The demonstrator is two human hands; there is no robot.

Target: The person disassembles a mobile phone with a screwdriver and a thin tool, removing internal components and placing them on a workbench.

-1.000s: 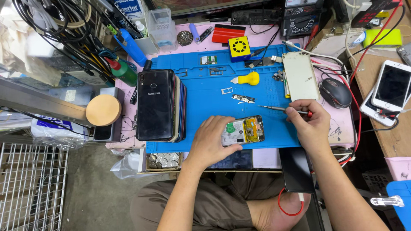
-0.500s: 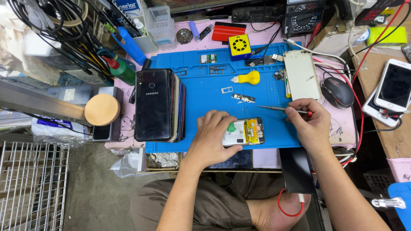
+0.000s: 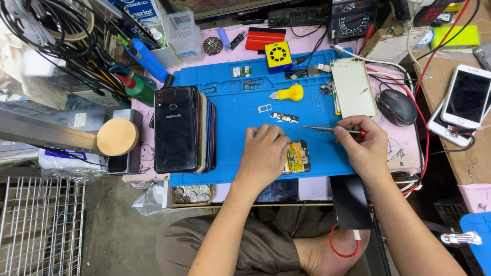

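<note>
Looking down, head view: a person sits at a bench with a blue work mat [image 3: 240, 110], taken here as the landmark for every place below.
Left hand: left hand [image 3: 265, 153] lies palm down at the mat's near middle, fingers curled over and pressing on an opened phone [image 3: 298, 156]; only the phone's right end, with yellow and dark insides, shows past the knuckles.
Right hand: right hand [image 3: 362, 145] rests at the mat's near right edge, thumb and fingers pinched shut round a thin screwdriver [image 3: 327, 130] with a red collar; its tip points left, above the opened phone and just below a small metal part [image 3: 284, 117].
Change: against the pictures from a second ago, the left hand has slid right and now hides most of the phone, where more of its board showed before; the right hand and screwdriver have hardly shifted.
Meaning: judged from this, the phone is being steadied more firmly while the tool waits just clear of it.
Around: a stack of phones [image 3: 184, 129] on the mat's left edge, a yellow-handled tool [image 3: 289, 93] at its middle, a white phone back [image 3: 354, 87] at its far right, a mouse [image 3: 397, 106] just beyond.
</note>
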